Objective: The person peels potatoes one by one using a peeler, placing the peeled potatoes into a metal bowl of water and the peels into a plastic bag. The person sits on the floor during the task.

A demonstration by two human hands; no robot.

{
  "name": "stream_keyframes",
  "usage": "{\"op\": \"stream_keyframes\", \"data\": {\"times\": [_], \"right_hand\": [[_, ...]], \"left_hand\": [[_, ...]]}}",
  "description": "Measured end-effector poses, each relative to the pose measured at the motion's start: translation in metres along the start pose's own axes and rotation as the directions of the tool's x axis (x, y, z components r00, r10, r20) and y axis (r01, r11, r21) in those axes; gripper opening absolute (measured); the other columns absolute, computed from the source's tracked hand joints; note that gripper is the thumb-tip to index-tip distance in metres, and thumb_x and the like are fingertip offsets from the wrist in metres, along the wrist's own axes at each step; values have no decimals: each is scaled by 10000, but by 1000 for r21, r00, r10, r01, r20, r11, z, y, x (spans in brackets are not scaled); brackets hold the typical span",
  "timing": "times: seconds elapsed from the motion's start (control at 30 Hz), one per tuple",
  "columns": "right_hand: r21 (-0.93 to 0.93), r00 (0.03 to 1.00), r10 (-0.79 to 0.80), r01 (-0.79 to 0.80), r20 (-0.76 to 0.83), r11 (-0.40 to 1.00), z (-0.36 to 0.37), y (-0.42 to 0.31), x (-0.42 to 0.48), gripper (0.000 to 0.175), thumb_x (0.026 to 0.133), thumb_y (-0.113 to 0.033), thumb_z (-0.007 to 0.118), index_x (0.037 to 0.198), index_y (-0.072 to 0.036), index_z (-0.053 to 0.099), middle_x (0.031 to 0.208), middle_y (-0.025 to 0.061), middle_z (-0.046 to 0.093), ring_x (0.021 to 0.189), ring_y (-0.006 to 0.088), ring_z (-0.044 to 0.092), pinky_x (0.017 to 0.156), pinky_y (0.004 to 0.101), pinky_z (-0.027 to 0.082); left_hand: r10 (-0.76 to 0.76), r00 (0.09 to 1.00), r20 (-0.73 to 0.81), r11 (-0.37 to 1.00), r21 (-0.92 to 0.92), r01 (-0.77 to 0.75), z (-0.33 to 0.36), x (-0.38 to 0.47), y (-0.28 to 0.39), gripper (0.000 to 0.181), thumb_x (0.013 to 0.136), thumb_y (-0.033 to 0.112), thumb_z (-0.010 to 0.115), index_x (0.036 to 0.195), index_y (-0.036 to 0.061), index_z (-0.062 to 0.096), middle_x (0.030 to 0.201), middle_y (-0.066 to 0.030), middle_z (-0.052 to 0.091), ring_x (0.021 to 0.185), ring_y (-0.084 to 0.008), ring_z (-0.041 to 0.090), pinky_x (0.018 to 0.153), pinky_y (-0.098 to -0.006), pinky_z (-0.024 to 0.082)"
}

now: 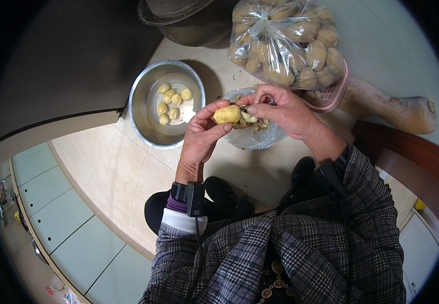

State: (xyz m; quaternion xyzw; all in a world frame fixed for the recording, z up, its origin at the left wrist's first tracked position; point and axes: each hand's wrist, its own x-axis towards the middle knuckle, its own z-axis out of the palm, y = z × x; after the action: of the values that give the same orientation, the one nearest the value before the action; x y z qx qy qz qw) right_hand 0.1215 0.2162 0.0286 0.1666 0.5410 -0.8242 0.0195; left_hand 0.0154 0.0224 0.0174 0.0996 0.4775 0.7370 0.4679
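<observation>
My left hand [204,131] holds a peeled yellow potato [227,114] between its thumb and fingers. Against the potato's right end, my right hand [280,110] grips a small metal peeling tool with a ring-shaped handle [267,99]; its working end is mostly hidden by the fingers. Beneath both hands a clear plastic bag [255,140] lies spread on the floor with brown and pale peelings [255,127] in it. To the left of my left hand stands a round metal basin [138,129], where several peeled potatoes [176,99] lie in water.
A tied clear plastic bag of unpeeled potatoes [314,55] rests on a pink plastic basket [343,87] beyond my right hand. Right of it lies a long squash [394,104]. A dark metal pot [196,32] stands at the top, a dark cabinet [63,68] at the upper left.
</observation>
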Motion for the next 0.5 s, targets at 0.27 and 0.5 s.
{"op": "stream_keyframes", "data": {"times": [0.27, 0.5], "right_hand": [[102, 998, 30, -36, 63, 994, -6, -2, 2, 149, 874, -48, 658, 789, -46, 535, 1033, 111, 692, 780, 73, 562, 705, 221, 476], [237, 994, 105, -97, -21, 967, -6, 1, 3, 151, 881, -57, 657, 805, -51, 527, 1032, 127, 686, 831, 91, 590, 746, 239, 501]], "left_hand": [[-32, 997, 76, 999, -20, 34, -5, -6, 2, 470, 806, -47, 708, 1250, 43, 583, 1143, -76, 648, 1004, -167, 634, 898, -296, 522], [-12, 990, 141, 992, -124, 30, -4, -2, -1, 375, 845, 22, 692, 1195, 88, 578, 1251, -128, 589, 987, -228, 624, 855, -326, 531]]}}
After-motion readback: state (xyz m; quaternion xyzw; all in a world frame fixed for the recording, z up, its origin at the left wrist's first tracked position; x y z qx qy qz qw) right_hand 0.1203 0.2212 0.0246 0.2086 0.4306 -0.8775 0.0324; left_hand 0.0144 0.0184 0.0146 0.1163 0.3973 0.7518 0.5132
